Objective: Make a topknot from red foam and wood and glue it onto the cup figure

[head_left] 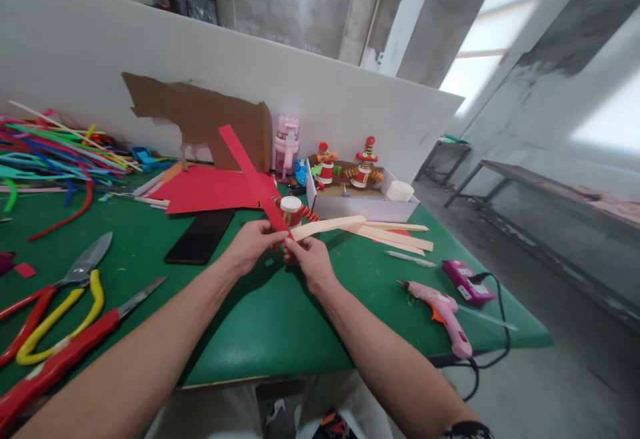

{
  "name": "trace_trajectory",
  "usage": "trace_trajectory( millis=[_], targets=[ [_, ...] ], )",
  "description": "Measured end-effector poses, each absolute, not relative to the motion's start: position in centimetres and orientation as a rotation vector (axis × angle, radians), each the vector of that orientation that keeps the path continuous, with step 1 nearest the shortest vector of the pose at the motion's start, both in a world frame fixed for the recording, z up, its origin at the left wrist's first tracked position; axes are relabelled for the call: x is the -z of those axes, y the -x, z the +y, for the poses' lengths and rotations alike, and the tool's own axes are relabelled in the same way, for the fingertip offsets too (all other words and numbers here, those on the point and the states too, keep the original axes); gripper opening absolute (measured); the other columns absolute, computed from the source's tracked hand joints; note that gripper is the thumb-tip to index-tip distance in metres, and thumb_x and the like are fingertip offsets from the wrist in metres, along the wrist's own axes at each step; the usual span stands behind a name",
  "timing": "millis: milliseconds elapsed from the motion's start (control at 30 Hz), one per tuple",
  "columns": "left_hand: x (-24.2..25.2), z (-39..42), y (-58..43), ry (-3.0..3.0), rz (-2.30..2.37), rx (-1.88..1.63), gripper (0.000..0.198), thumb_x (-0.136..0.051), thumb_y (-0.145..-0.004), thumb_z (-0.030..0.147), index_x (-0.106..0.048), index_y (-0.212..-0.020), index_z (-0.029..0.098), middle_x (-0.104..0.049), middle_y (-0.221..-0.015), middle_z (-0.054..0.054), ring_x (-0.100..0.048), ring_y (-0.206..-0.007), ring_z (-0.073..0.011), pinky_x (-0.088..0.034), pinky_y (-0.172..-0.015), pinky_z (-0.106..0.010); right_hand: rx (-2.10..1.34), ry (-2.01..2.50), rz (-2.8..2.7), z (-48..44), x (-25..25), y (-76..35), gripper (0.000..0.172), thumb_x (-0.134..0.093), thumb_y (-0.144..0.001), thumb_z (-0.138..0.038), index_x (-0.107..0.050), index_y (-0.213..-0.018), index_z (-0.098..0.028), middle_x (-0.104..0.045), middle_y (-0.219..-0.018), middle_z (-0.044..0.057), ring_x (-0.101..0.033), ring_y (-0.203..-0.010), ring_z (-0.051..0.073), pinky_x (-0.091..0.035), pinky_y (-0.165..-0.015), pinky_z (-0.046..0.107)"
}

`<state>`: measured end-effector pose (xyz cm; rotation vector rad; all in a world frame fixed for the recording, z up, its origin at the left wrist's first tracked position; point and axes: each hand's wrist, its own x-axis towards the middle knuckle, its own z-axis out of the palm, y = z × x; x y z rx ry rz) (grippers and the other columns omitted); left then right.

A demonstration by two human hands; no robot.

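One red strip (249,175) and one pale strip (327,226) meet just before the jar (291,211), pinched there between left hand (250,245) and right hand (315,264). Left of the jar lies a phone (199,239); behind it, rightward, a box (363,210); leftward, cardboard (220,119).

Bare forearms, the left (150,332) and the right (380,352), are showing with pale trousers (345,402) and a black frayed edging (469,430)

The left hand (255,245) and the right hand (313,262) are showing bare from fingertips to wrists, and both forearms are widening gradually from slim wrists toward the elbows; near the right elbow the black edging is crossing the arm, its rim breaking into ragged, fringe-like points, and the border of the view is cutting it off, leaving unclear whether it is belonging to a sleeve or a separate band; lower down, the trousers are covering the legs in plain, light greyish-beige cloth, their finer details blurring in shadow
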<state>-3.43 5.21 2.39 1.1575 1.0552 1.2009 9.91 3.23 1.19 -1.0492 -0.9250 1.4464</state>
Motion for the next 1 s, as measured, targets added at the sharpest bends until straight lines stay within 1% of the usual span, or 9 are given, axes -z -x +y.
trace_trajectory(
  millis=[133,267,433,533,633,700,767,900,1000],
  targets=[
    [-2.3,5.3,3.4,-1.141,1.082,-1.167,0.042,-0.086,-0.045,0.045,-0.069,-0.067,0.014,-0.062,-0.058,-0.002,-0.047,-0.049,-0.0108,-0.034,-0.049,-0.025,-1.412,1.085,-0.975,3.4,-1.0,-9.9,0.027,-0.085,-0.059,-0.034,-0.067,-0.062,-0.014,-0.062,-0.052,-0.001,-0.051,-0.044,0.008,-0.044,-0.047,0.021],
    [-2.1,5.4,3.4,-1.147,1.083,-1.185,0.042,-0.087,-0.046,0.044,-0.070,-0.069,0.013,-0.063,-0.060,-0.002,-0.046,-0.049,-0.0101,-0.035,-0.050,-0.026,-1.479,1.052,-0.967,3.3,-0.9,-10.0,0.029,-0.086,-0.059,-0.036,-0.068,-0.063,-0.014,-0.065,-0.058,0.001,-0.055,-0.048,0.009,-0.048,-0.051,0.022],
    [-2.2,5.4,3.4,-1.130,1.059,-1.201,0.042,-0.088,-0.046,0.043,-0.070,-0.070,0.013,-0.064,-0.060,-0.002,-0.047,-0.050,-0.0100,-0.035,-0.050,-0.026,-1.473,1.072,-1.024,3.3,-1.0,-10.4,0.031,-0.087,-0.059,-0.036,-0.068,-0.064,-0.012,-0.064,-0.056,0.001,-0.055,-0.047,0.009,-0.046,-0.050,0.022],
    [-2.4,5.4,3.6,-1.077,1.048,-1.213,0.043,-0.089,-0.044,0.041,-0.071,-0.071,0.012,-0.066,-0.063,-0.003,-0.049,-0.051,-0.0098,-0.036,-0.051,-0.025,-1.563,1.009,-0.975,3.5,-1.4,-10.8,0.027,-0.086,-0.062,-0.031,-0.070,-0.074,-0.013,-0.067,-0.064,0.001,-0.058,-0.053,0.009,-0.049,-0.056,0.023],
    [-2.7,5.4,3.9,-1.018,1.056,-1.183,0.044,-0.090,-0.041,0.037,-0.072,-0.072,0.012,-0.067,-0.064,-0.003,-0.050,-0.051,-0.0093,-0.038,-0.051,-0.025,-1.661,0.906,-0.801,4.0,-1.3,-11.0,0.020,-0.081,-0.066,-0.018,-0.068,-0.080,-0.017,-0.069,-0.074,0.000,-0.062,-0.061,0.011,-0.053,-0.065,0.026],
    [-2.8,5.4,4.1,-1.006,1.047,-1.159,0.042,-0.090,-0.041,0.035,-0.072,-0.071,0.012,-0.066,-0.063,-0.002,-0.050,-0.051,-0.0090,-0.039,-0.052,-0.024,-1.712,0.884,-0.659,4.5,-0.9,-11.1,0.014,-0.075,-0.070,-0.012,-0.065,-0.076,-0.019,-0.067,-0.070,-0.001,-0.062,-0.063,0.012,-0.055,-0.069,0.027],
    [-2.9,5.3,4.1,-1.022,1.025,-1.139,0.040,-0.090,-0.043,0.033,-0.071,-0.071,0.012,-0.066,-0.063,-0.002,-0.050,-0.051,-0.0089,-0.040,-0.052,-0.025,-1.729,0.898,-0.561,4.9,-0.3,-11.2,0.015,-0.071,-0.074,-0.009,-0.061,-0.071,-0.020,-0.064,-0.065,-0.003,-0.062,-0.061,0.012,-0.055,-0.071,0.027],
    [-3.0,5.1,4.1,-1.081,1.004,-1.100,0.037,-0.087,-0.047,0.033,-0.072,-0.073,0.011,-0.066,-0.064,-0.002,-0.050,-0.052,-0.0089,-0.039,-0.053,-0.024,-1.775,0.914,-0.589,5.2,0.3,-11.3,0.012,-0.072,-0.079,-0.015,-0.063,-0.074,-0.020,-0.063,-0.061,-0.004,-0.059,-0.056,0.010,-0.056,-0.067,0.024],
    [-3.1,5.0,4.0,-1.120,1.031,-1.079,0.036,-0.086,-0.047,0.033,-0.071,-0.071,0.011,-0.065,-0.061,-0.001,-0.049,-0.051,-0.0086,-0.037,-0.052,-0.024,-1.802,0.904,-0.626,4.9,0.0,-11.2,0.013,-0.078,-0.075,-0.018,-0.065,-0.074,-0.018,-0.064,-0.060,-0.003,-0.059,-0.054,0.010,-0.057,-0.064,0.023]
  ],
)
